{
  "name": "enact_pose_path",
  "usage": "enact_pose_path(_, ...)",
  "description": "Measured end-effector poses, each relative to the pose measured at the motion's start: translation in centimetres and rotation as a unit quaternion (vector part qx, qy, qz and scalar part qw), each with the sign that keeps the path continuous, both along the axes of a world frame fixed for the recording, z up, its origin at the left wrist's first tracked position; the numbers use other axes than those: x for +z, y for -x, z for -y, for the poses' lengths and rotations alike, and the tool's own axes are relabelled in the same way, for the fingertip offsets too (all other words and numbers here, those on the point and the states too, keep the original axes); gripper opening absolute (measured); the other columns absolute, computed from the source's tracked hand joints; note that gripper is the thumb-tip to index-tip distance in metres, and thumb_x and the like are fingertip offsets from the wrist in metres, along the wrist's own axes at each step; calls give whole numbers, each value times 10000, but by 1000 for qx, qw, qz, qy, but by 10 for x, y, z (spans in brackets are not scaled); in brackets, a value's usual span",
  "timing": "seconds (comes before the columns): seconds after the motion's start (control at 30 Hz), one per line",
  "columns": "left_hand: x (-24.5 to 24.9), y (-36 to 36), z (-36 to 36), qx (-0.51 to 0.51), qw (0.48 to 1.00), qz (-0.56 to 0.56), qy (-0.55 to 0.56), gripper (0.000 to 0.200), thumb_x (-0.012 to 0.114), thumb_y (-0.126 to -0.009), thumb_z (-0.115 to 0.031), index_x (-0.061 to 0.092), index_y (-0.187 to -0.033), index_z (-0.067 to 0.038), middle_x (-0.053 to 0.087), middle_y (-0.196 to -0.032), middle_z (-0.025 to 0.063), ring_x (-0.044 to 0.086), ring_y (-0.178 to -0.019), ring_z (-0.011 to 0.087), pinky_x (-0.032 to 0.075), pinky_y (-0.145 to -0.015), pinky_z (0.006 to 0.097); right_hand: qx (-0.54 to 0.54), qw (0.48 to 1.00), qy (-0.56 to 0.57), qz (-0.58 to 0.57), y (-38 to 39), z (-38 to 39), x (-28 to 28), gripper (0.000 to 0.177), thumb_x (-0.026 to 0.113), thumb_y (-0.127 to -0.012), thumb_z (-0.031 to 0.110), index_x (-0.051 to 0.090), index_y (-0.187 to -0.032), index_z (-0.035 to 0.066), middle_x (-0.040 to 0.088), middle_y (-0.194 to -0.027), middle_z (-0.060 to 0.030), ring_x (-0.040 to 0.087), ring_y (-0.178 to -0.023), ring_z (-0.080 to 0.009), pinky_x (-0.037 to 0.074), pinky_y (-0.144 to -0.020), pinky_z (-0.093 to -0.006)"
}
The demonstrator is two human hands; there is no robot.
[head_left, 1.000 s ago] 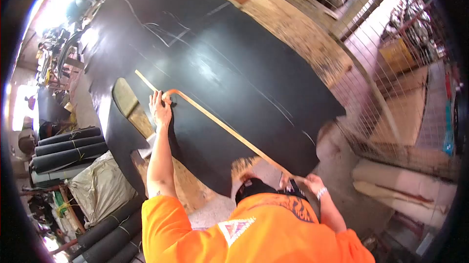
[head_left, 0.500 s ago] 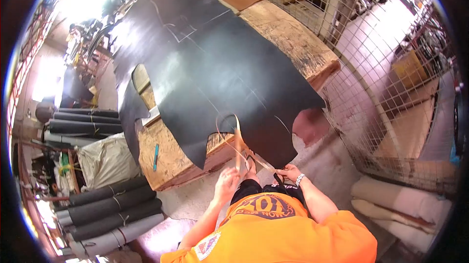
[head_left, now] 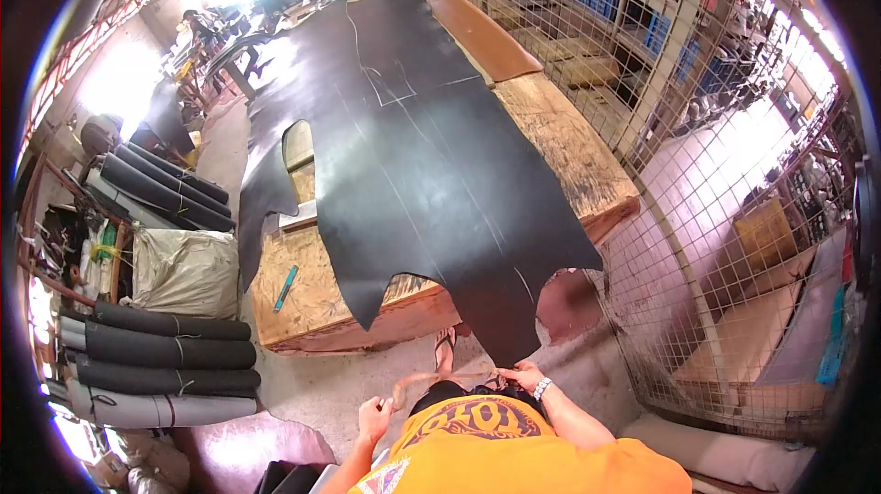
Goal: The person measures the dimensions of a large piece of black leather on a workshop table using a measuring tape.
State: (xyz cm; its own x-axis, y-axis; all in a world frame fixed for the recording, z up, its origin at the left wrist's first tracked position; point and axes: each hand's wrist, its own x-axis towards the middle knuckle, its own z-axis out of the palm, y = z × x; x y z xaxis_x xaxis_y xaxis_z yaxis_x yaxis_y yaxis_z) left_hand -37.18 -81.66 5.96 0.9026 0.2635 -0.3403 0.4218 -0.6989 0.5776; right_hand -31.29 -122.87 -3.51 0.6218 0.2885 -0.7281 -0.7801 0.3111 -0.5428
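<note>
My left hand (head_left: 374,419) is closed at one end of a narrow tan strip (head_left: 424,378), out in front of my body. My right hand (head_left: 523,376), with a watch or bracelet at the wrist, pinches the strip's other end. Between the hands the strip is bent and blurred, so its material is hard to make out. Just beyond my right hand hangs the pointed lower edge of a large dark leather hide (head_left: 431,163). White lines are drawn on the hide, which lies over a wooden table (head_left: 587,163).
A teal utility knife (head_left: 285,288) lies on the table's near left corner. Brown leather (head_left: 482,26) rests at the far right. Dark rolls (head_left: 165,352) are stacked at left beside a wrapped pale bundle (head_left: 186,272). A wire mesh fence (head_left: 679,218) runs along the right.
Both hands have moved lower and closer to my body, farther apart from each other. The strip, looped up over the hide before, now hangs between them. My view has shifted back from the table.
</note>
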Motion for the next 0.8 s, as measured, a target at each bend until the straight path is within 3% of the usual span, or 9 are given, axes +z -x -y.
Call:
enact_pose_path(0.17,28,25,15,32,999,14,10,458,765,-792,-332,529,-611,17,532,-544,173,474,-490,218,394,-513,406,34,999,31,12,0,2,-8,279,778,-843,140,609,-946,-56,655,-769,-65,600,-600,-129,469,-511,-275)
enact_pose_path(0.27,38,25,14,63,994,87,0,502,794,-773,-295,435,-582,-2,447,-504,111,393,-486,185,349,-486,386,12,1000,20,3,7,-1,-30,297,789,-833,169,597,-912,-42,617,-726,-40,559,-578,-104,431,-485,-256)
enact_pose_path(0.43,78,13,-4,118,980,161,14,463,780,-796,-221,381,-655,-31,353,-555,41,341,-519,134,292,-476,349,137,979,143,48,13,0,20,264,746,-875,266,701,-1025,53,663,-768,15,568,-636,-65,421,-538,-228)
enact_pose_path(0.47,80,12,-15,127,979,161,-5,445,777,-796,-223,398,-669,-28,379,-560,51,368,-520,148,309,-485,360,158,969,179,71,18,-2,21,305,751,-870,283,718,-1071,56,667,-776,9,505,-595,-42,383,-519,-213)
enact_pose_path(0.53,83,12,-38,140,976,161,-44,409,771,-795,-228,432,-697,-21,430,-571,70,421,-523,176,342,-502,381,185,952,204,137,29,-3,3,252,750,-860,265,741,-971,40,682,-770,-16,579,-650,-81,472,-602,-256)
enact_pose_path(0.63,82,7,-64,29,981,106,-158,401,775,-773,-254,461,-707,-15,516,-604,101,525,-564,265,392,-557,436,293,896,260,210,33,-10,0,285,718,-819,284,742,-931,22,739,-868,-74,681,-803,-137,539,-775,-299)
enact_pose_path(0.67,97,-4,-60,5,988,-9,-154,350,787,-741,-284,586,-798,-3,653,-735,136,644,-742,344,476,-684,453,300,905,231,193,30,-18,12,273,712,-817,278,741,-905,21,739,-867,-73,682,-784,-148,542,-753,-304)
enact_pose_path(0.77,80,-22,-69,-127,978,-164,-30,456,801,-719,-295,659,-1045,-10,702,-976,190,665,-970,351,504,-853,411,309,894,233,227,21,-57,60,250,697,-821,264,731,-881,24,736,-844,-61,669,-719,-142,540,-678,-306)
enact_pose_path(0.8,83,-28,-64,-195,972,-128,-17,564,811,-712,-283,619,-1175,-24,656,-1126,210,602,-1115,346,464,-951,393,310,899,206,232,17,-76,80,249,695,-822,256,726,-896,21,732,-831,-60,663,-708,-141,535,-671,-302)
